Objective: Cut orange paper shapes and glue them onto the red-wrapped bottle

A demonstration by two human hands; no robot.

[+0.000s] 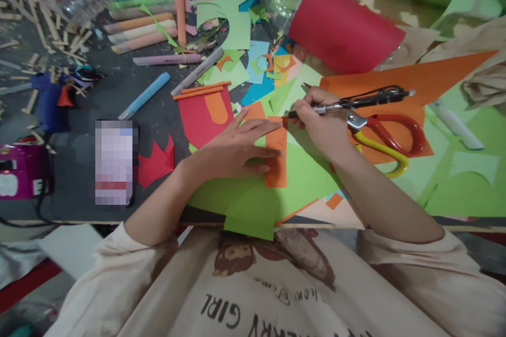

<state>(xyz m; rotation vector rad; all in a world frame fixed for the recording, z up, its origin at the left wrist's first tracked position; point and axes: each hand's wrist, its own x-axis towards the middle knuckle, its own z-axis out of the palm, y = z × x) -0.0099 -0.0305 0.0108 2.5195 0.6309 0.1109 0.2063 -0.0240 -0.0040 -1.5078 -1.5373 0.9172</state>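
Observation:
My left hand (237,148) lies with its fingers spread, the fingertips resting on an orange paper strip (276,176). Faint curved outlines are drawn on that strip, which sits on green paper (308,184). Pinched in my right hand (322,124) is a black and clear pen (358,100), its tip close to the strip's top edge. Scissors (389,137) with red and yellow handles lie just right of my right hand. Beyond my left hand is a red paper piece (193,118) bearing an orange tab (216,109) and thin orange rolls (202,90).
A red paper-wrapped bottle (343,26) lies at the back right. Several markers (144,23) lie at the back left, near small sticks and a blue glue gun (49,100). A phone (114,163) and red crown-shaped paper (158,163) lie left of my left forearm.

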